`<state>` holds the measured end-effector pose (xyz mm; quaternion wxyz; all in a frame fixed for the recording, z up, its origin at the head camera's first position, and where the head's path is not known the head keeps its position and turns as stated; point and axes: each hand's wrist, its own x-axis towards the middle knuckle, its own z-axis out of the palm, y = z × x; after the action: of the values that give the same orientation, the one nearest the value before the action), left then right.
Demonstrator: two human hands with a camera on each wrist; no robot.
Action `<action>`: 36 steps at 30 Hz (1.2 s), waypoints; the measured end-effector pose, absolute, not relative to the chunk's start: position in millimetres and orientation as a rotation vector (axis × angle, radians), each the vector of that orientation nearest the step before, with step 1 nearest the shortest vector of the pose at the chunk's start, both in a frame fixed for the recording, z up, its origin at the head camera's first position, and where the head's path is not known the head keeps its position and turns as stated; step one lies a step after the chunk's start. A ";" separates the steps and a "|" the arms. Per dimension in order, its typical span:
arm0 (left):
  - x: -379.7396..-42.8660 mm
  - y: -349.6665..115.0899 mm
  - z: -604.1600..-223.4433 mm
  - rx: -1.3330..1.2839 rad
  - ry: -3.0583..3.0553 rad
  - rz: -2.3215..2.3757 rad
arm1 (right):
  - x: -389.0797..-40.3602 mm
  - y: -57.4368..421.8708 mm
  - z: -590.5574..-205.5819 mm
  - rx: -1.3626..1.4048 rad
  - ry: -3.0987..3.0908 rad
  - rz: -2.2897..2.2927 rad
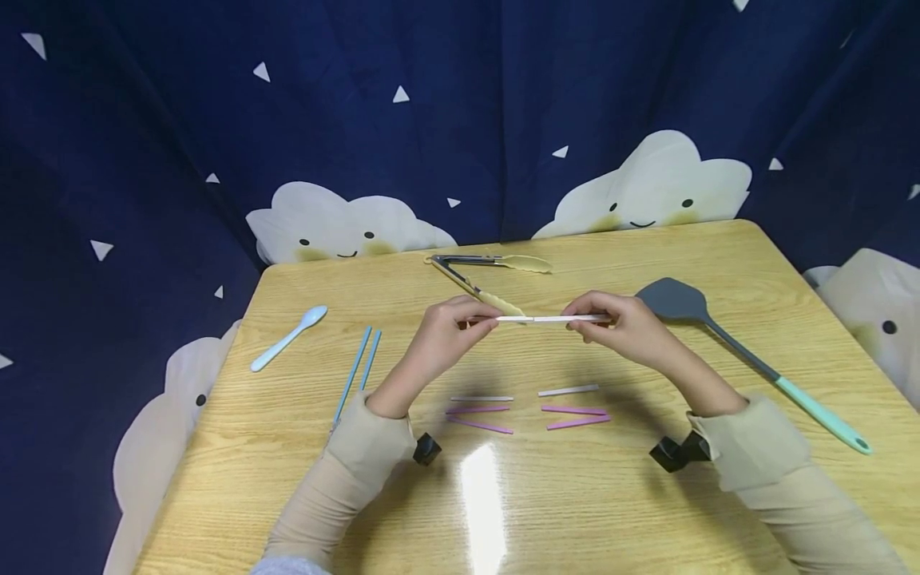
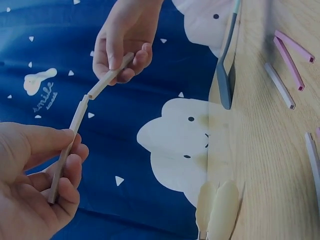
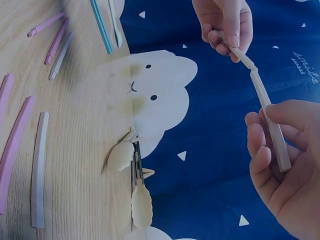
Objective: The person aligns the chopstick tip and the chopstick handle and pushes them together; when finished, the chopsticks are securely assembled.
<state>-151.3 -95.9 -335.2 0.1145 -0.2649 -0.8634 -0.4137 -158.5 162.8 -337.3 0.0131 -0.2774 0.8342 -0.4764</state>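
Above the middle of the table, my left hand [image 1: 449,331] pinches a slim white square stick [image 2: 75,120] between thumb and fingers. Opposite it, my right hand [image 1: 625,323] holds a second white square stick [image 3: 270,122] the same way. The two sticks meet end to end, at a slight angle in the wrist views; the left one has a narrower tip at the joint. Whether they are joined or only touching, I cannot tell. Below the hands lie two short white sticks [image 1: 568,390] and several pink sticks [image 1: 575,422], in a left and a right group.
Yellow-tipped tongs [image 1: 525,263] lie spread behind the hands. A grey turner [image 1: 672,299] with a mint handle lies at the right. Farther left are a light blue spoon [image 1: 287,339] and two blue sticks [image 1: 352,371]. A navy curtain [image 1: 467,120] hangs behind the wooden table [image 1: 575,511].
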 end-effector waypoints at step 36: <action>-144.4 -85.8 -339.3 -0.819 -2.403 -1.233 | -153.7 158.6 -338.4 -0.873 2.725 -1.515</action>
<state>-144.4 -85.8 -339.3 0.1593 -0.2864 -0.8406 -0.4313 -153.7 158.6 -338.4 -0.0483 -0.2692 0.8407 -0.4674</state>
